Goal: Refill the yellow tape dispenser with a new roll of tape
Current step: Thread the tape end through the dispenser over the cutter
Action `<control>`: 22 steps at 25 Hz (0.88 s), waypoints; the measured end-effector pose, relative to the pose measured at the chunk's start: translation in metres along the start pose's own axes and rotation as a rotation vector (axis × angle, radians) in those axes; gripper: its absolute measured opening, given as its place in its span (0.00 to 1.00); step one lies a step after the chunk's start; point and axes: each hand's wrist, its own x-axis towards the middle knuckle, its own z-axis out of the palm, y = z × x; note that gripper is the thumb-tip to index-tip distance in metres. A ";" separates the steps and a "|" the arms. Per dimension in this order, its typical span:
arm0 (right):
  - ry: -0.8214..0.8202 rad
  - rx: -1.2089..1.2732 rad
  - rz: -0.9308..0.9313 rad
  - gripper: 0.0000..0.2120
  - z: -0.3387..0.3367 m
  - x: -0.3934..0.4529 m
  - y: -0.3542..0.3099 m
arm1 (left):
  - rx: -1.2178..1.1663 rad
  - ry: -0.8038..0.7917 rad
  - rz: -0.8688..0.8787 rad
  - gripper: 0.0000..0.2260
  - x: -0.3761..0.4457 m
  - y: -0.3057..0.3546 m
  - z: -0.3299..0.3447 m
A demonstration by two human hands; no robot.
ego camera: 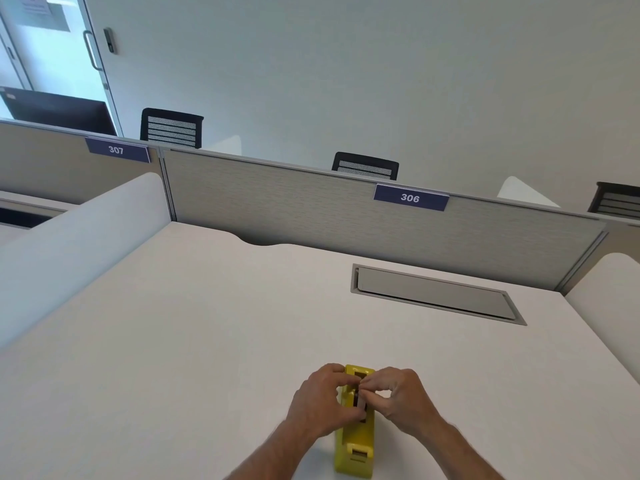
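The yellow tape dispenser (355, 441) stands on the white desk (207, 323) near its front edge, its cutter end toward me. My left hand (320, 401) wraps the dispenser's left side. My right hand (401, 396) pinches a tape roll (360, 400), which sits edge-on in the dispenser's open top slot. Most of the roll is hidden by my fingers, and only a grey strip of it shows.
A grey cable hatch (433, 294) is set into the desk at the back right. A grey partition (311, 209) labelled 306 closes off the far edge, with rounded white side dividers (79, 237) left and right. Black chairs (171, 128) stand behind it.
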 end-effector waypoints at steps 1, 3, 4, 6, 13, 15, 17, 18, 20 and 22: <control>-0.002 -0.001 -0.003 0.08 0.000 0.000 0.000 | -0.001 -0.010 -0.005 0.26 0.000 0.000 0.000; -0.001 -0.005 -0.014 0.08 -0.001 -0.002 -0.001 | -0.008 -0.031 -0.015 0.26 0.001 0.001 -0.001; 0.003 -0.008 -0.020 0.08 0.000 -0.002 0.000 | -0.010 -0.038 -0.017 0.26 0.002 0.001 -0.001; 0.012 -0.018 -0.026 0.10 0.000 -0.003 0.000 | -0.011 -0.045 -0.021 0.26 0.003 0.001 -0.001; 0.033 -0.045 -0.058 0.09 -0.001 -0.005 -0.002 | -0.031 -0.063 -0.010 0.26 0.006 -0.001 -0.001; 0.017 -0.042 -0.066 0.07 -0.001 -0.005 -0.004 | -0.039 -0.069 0.004 0.25 0.006 -0.002 -0.002; 0.019 -0.037 -0.054 0.07 -0.001 -0.005 -0.006 | -0.039 -0.069 0.013 0.25 0.007 -0.002 -0.003; 0.023 -0.036 -0.050 0.07 -0.001 -0.004 -0.006 | -0.035 -0.069 0.015 0.25 0.007 -0.002 -0.003; 0.027 -0.036 -0.054 0.08 0.000 -0.003 -0.007 | -0.032 -0.074 0.016 0.24 0.008 -0.002 -0.005; 0.022 -0.036 -0.062 0.07 0.001 -0.003 -0.008 | -0.034 -0.077 0.024 0.24 0.008 -0.002 -0.006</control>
